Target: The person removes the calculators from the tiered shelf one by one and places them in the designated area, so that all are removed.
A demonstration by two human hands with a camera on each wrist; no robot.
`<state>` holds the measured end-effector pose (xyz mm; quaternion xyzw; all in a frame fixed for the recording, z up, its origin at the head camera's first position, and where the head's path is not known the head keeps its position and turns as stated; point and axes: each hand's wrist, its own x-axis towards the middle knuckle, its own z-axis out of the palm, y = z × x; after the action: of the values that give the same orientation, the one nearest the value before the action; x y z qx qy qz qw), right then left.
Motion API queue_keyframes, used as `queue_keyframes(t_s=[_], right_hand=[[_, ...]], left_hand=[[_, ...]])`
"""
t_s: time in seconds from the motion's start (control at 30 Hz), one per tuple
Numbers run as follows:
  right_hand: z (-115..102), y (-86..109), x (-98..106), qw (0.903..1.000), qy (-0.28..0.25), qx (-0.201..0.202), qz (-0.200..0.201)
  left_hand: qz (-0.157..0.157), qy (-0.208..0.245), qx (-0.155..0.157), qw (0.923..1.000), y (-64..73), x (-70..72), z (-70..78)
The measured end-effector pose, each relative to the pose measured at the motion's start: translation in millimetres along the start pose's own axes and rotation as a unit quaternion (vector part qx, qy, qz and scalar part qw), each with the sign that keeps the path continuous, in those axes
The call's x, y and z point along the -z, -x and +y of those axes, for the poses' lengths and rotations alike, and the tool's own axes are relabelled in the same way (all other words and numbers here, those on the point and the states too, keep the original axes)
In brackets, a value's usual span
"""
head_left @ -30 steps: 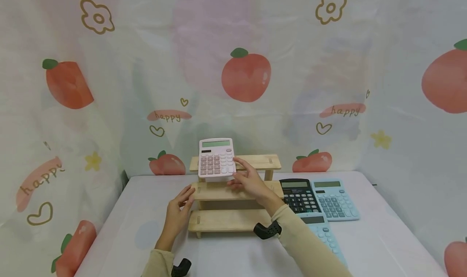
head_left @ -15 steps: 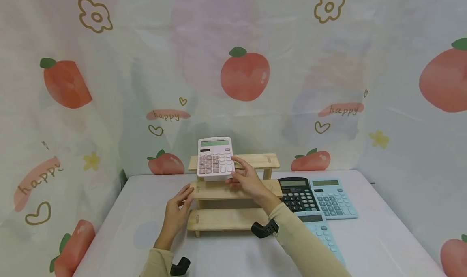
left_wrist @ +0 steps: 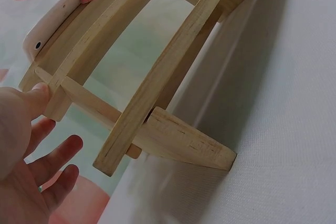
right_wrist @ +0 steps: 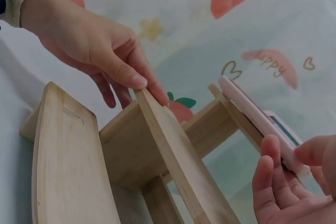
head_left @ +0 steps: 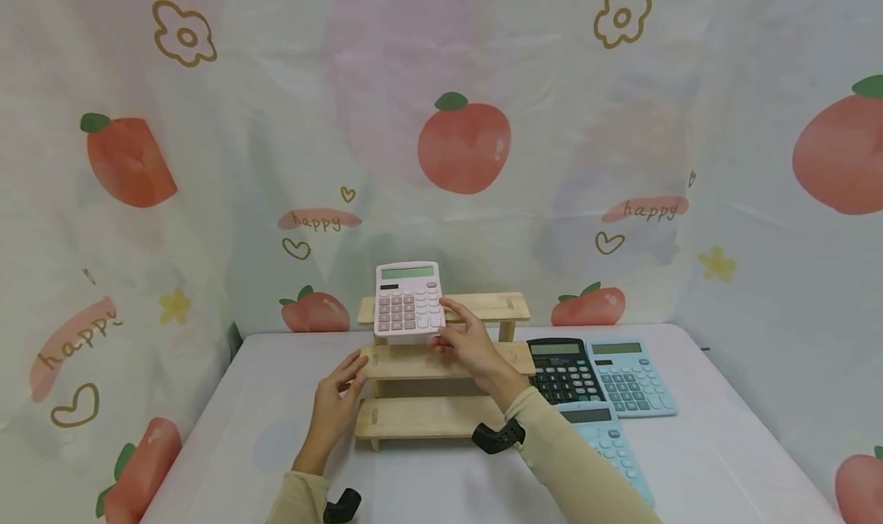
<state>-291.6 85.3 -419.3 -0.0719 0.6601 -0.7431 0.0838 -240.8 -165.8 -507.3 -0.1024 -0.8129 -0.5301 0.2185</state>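
Note:
A pink calculator [head_left: 409, 300] leans face-out over the left part of the top tier of a three-tier wooden display stand [head_left: 431, 418]. My right hand [head_left: 476, 348] pinches its lower right edge, thumb on the front and fingers behind, as the right wrist view shows with the calculator [right_wrist: 262, 114] seen edge-on. At the middle tier's left end, my left hand [head_left: 333, 401] holds the corner between thumb and forefinger. The left wrist view shows the other fingers of this hand [left_wrist: 31, 166] spread loosely below the stand's side [left_wrist: 178, 140].
Right of the stand lie a black calculator [head_left: 567, 371], a blue calculator [head_left: 635, 378] and a second blue calculator [head_left: 614, 447], partly hidden by the right sleeve [head_left: 572, 463]. The white table [head_left: 428, 486] meets a fruit-printed cloth [head_left: 476, 240] behind the stand.
Both hands keep their places on the stand and the pink calculator. The right forearm has shifted very slightly left, and the whole view sways a little.

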Motion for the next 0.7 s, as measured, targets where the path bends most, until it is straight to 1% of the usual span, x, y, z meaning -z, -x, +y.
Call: queue_keyframes(t_s=[0.07,0.23,0.37,0.53,0.7], right_hand=[[1.0,0.2,-0.2,1.0000,-0.004,-0.003,0.001],[1.1,1.0,0.2,0.9999,-0.010,-0.011,0.006],[1.4,0.8,1.6,0.9997,-0.020,-0.013,0.005],[3.1,0.8,2.8,0.9992,-0.038,-0.013,-0.007],[5.4,1.3,3.3,0.9983,-0.053,-0.008,-0.025]], left_hand=[[-0.003,0.006,0.008,0.9999,1.0,0.8,-0.9],[-0.004,0.014,0.013,0.9998,1.4,-0.5,-0.3],[-0.003,0.020,0.007,0.9998,0.5,-1.9,1.1],[0.001,0.021,0.001,0.9998,0.1,-1.6,0.9],[0.001,0.017,0.005,0.9998,0.0,-0.1,-0.9]])
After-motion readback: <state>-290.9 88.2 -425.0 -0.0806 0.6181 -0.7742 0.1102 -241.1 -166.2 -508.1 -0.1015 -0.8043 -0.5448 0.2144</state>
